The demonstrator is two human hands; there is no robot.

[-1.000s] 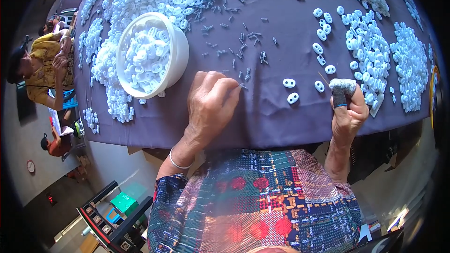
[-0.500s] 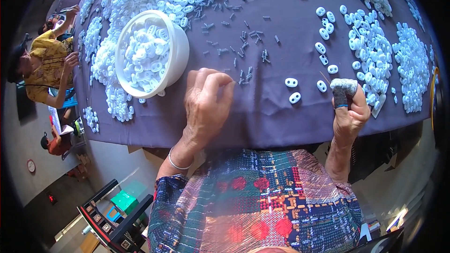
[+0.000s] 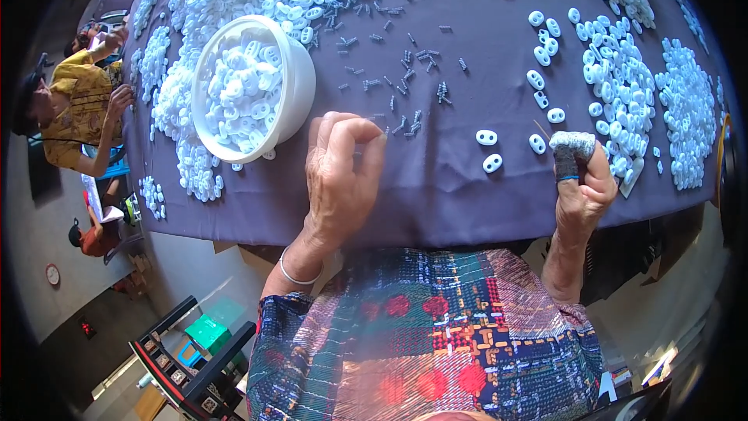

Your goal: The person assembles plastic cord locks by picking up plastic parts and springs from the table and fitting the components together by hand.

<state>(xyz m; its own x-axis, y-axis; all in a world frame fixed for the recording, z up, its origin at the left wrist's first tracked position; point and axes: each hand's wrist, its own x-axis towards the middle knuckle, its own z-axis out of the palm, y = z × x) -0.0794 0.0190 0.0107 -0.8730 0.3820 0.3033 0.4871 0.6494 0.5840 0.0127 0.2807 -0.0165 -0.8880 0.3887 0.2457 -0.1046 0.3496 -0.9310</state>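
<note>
My left hand (image 3: 341, 164), with a bracelet at the wrist, is over the table beside a white tub (image 3: 298, 82) of white oval two-hole pieces (image 3: 241, 93). Thumb and index finger meet in a pinch; anything between them is hidden. Small metal coil springs (image 3: 415, 121) lie scattered just beyond it. My right hand (image 3: 583, 187) is closed, its index finger bent in a grey finger cover (image 3: 573, 152). A thin brownish strand (image 3: 540, 128) shows by that fingertip; what the hand grips is unclear. Beside it lie loose two-hole pieces (image 3: 537, 144).
A dark cloth covers the table (image 3: 436, 195). White pieces form a large heap (image 3: 195, 54) at left and more piles (image 3: 623, 93) (image 3: 686, 109) at right. A person in a yellow shirt (image 3: 82, 109) sits beyond the table's left edge.
My left hand has shifted slightly left, away from the springs, its fingers still pinched. My right hand has hardly moved. The person at left has lowered a raised hand a little.
</note>
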